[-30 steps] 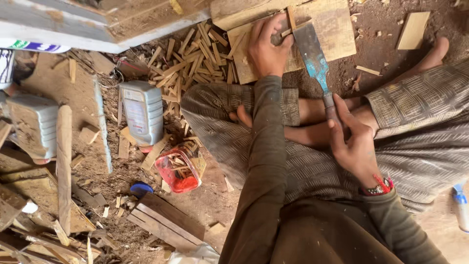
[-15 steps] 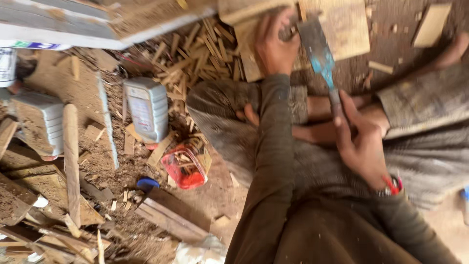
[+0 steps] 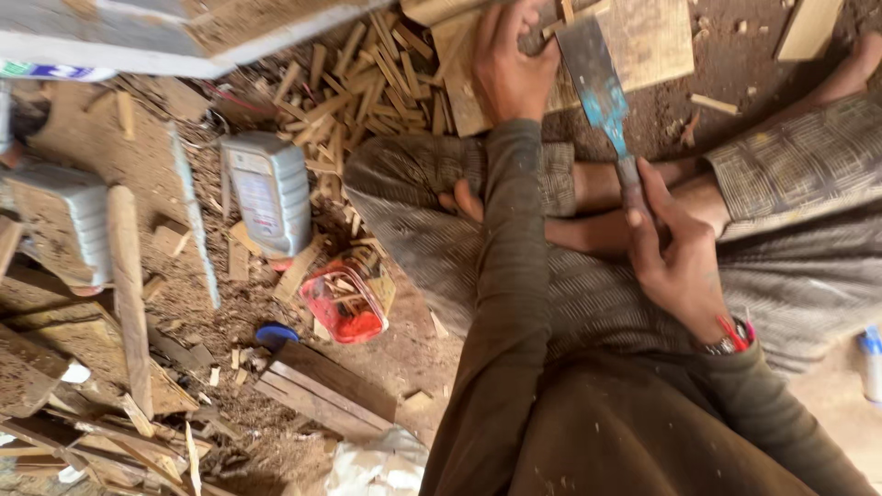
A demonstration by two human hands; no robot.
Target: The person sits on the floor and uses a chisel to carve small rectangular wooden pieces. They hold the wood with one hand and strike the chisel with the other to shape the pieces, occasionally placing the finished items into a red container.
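Chisel [image 3: 602, 101], gripped by the right hand [image 3: 675, 248], points up-left toward the board [image 3: 657, 41] the left hand [image 3: 510, 69] clutches.

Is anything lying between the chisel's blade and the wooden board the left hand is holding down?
Nothing visible does. The right hand grips the handle of the broad chisel, whose blade already lies over the wooden board. The left hand presses on the board just beside the blade, not across it. Whether the blade's edge touches the wood cannot be told.
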